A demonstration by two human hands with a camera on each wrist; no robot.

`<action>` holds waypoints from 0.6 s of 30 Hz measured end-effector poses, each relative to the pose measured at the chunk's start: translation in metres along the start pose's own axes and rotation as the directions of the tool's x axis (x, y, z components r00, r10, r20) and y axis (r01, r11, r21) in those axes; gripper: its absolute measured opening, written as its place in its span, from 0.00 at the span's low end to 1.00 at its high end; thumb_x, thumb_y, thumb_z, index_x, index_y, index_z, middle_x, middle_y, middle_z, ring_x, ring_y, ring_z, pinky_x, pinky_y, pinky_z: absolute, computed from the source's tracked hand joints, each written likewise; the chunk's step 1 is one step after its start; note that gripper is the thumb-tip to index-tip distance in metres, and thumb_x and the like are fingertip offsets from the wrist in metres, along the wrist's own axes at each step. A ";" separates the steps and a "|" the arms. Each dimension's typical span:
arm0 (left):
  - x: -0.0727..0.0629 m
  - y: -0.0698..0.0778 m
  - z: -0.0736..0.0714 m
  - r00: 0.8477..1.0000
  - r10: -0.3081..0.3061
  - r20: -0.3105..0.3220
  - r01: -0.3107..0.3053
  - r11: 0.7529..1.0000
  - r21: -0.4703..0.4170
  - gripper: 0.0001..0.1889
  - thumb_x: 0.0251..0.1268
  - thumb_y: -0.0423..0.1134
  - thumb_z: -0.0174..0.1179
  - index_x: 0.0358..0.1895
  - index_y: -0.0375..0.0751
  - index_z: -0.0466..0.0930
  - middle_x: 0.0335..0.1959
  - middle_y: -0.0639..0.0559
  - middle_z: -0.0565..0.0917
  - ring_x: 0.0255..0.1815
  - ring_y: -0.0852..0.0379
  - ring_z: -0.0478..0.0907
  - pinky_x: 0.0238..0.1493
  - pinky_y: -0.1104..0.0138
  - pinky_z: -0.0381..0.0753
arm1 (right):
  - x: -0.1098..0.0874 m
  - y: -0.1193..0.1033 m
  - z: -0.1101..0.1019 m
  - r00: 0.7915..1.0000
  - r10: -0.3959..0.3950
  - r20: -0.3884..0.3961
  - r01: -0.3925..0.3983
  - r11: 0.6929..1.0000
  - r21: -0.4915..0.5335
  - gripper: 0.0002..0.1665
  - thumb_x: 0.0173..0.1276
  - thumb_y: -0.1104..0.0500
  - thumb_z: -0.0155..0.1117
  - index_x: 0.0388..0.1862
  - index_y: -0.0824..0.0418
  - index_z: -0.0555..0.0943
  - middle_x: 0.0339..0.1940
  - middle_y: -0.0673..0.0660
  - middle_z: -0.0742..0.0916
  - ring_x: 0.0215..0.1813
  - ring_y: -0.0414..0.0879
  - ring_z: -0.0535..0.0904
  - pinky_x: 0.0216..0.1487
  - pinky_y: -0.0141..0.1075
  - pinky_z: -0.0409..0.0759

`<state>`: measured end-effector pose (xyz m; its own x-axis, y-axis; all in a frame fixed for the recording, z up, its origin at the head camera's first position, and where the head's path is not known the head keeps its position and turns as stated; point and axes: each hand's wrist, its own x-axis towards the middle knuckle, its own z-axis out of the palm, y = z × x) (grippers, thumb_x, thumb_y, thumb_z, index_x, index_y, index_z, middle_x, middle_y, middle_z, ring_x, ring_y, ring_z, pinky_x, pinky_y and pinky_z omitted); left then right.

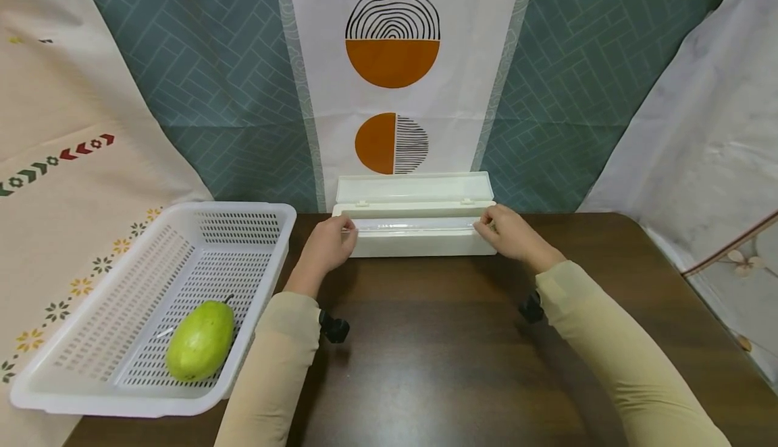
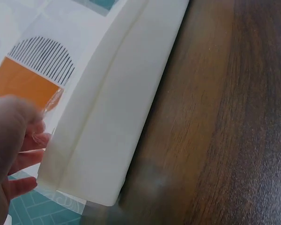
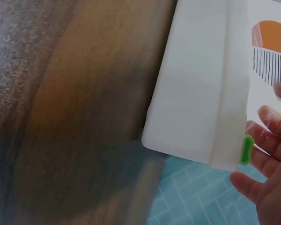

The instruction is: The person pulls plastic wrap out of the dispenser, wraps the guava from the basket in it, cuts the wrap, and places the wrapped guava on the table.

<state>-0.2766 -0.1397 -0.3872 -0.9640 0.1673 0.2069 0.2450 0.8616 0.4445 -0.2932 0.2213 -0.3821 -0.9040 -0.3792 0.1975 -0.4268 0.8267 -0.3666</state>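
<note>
both hands meet one white box (image 1: 423, 246) on the bench (image 1: 419, 339); it lies between them, its lid (image 1: 415, 187) raised beyond. the left hand (image 1: 328, 243) pinches one end of the clear film (image 1: 419, 224); the right hand (image 1: 510, 232) appears to pinch the other, blur obscuring the thumb. risk: uneven pull could skew or tear the film; a slackened pinch could let its edge cling to itself. count: two hands, one box, one lid, one film, one green tab (image 3: 246, 150) by the right fingers, one basket (image 1: 121, 405) left of the left hand, one green fruit (image 1: 200, 340) inside.
</note>
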 end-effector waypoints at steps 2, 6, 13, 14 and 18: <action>-0.001 0.001 -0.001 1.000 0.000 0.012 0.000 1.000 0.004 0.12 0.66 0.43 0.56 0.45 0.37 0.78 0.41 0.42 0.83 0.40 0.47 0.77 0.47 0.55 0.78 | -0.001 -0.001 0.000 1.000 0.001 0.012 -0.001 1.000 -0.002 0.13 0.70 0.55 0.57 0.37 0.65 0.74 0.36 0.60 0.79 0.36 0.50 0.72 0.41 0.43 0.73; -0.001 0.002 0.001 0.999 0.031 -0.004 -0.031 0.997 0.063 0.10 0.66 0.41 0.59 0.42 0.38 0.78 0.38 0.43 0.83 0.36 0.48 0.77 0.44 0.56 0.78 | -0.002 -0.001 0.000 1.000 0.002 -0.015 -0.003 0.999 -0.035 0.10 0.69 0.57 0.59 0.37 0.65 0.75 0.36 0.60 0.79 0.34 0.50 0.71 0.39 0.42 0.72; -0.001 0.003 -0.002 0.993 0.074 -0.092 -0.066 0.994 0.091 0.06 0.66 0.37 0.58 0.39 0.38 0.80 0.38 0.44 0.84 0.39 0.46 0.80 0.46 0.55 0.79 | -0.002 -0.001 -0.003 0.993 -0.023 -0.112 0.020 0.999 -0.029 0.08 0.66 0.59 0.62 0.32 0.63 0.76 0.32 0.60 0.82 0.31 0.50 0.72 0.35 0.40 0.71; -0.001 0.003 -0.003 0.992 0.076 -0.101 -0.067 0.994 0.091 0.06 0.66 0.37 0.58 0.38 0.38 0.80 0.38 0.44 0.84 0.39 0.46 0.80 0.46 0.55 0.79 | -0.002 -0.001 -0.004 0.993 -0.027 -0.117 0.024 0.999 -0.029 0.08 0.66 0.59 0.62 0.32 0.63 0.76 0.32 0.60 0.83 0.30 0.50 0.72 0.34 0.40 0.71; -0.001 0.004 -0.007 0.990 0.067 -0.122 -0.055 0.994 0.094 0.06 0.65 0.38 0.59 0.37 0.39 0.81 0.36 0.45 0.85 0.38 0.46 0.81 0.44 0.55 0.79 | -0.003 -0.001 -0.007 0.990 -0.043 -0.131 0.038 0.998 -0.041 0.08 0.66 0.59 0.63 0.32 0.63 0.77 0.32 0.60 0.83 0.31 0.50 0.74 0.36 0.42 0.72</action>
<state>-0.2740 -0.1399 -0.3800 -0.9256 0.1646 0.3409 0.2871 0.8921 0.3488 -0.2902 0.2243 -0.3759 -0.8737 -0.3571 0.3303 -0.4599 0.8278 -0.3214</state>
